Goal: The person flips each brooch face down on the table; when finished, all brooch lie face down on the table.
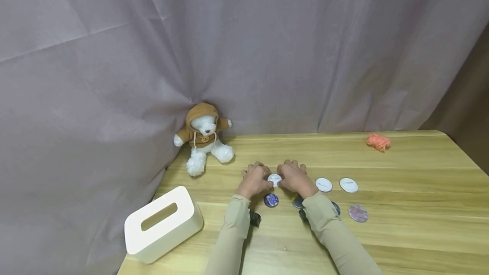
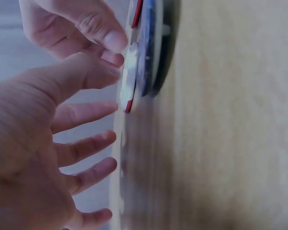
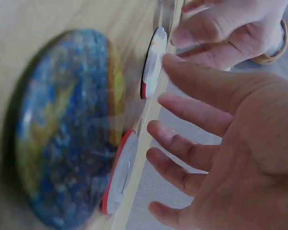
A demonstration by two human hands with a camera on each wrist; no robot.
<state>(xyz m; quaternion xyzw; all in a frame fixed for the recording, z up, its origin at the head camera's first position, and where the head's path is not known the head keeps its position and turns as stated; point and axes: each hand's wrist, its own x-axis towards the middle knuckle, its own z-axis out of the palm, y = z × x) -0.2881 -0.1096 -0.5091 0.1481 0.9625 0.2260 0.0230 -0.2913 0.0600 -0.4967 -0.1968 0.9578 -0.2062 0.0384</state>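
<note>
A round pin badge (image 1: pixel 274 180) lies white back up on the wooden table, between my two hands. My left hand (image 1: pixel 255 180) is at its left side, thumb tip right at the rim and the other fingers spread. From the right, my right hand (image 1: pixel 295 177) reaches the same badge, its thumb close to the rim and its fingers extended loosely. Nearer to me lies a blue swirl-patterned badge (image 1: pixel 271 200). A blue and yellow badge (image 3: pixel 69 129) sits beneath my right wrist, partly hidden in the head view.
Two more white-backed badges (image 1: pixel 324 184) (image 1: pixel 349 185) lie to the right. Closer in are a pinkish-purple badge (image 1: pixel 358 213) and a dark badge (image 1: pixel 336 208) half behind the sleeve. A plush bear (image 1: pixel 204 135), white tissue box (image 1: pixel 164 224) and coral yarn bundle (image 1: pixel 378 142) stand around.
</note>
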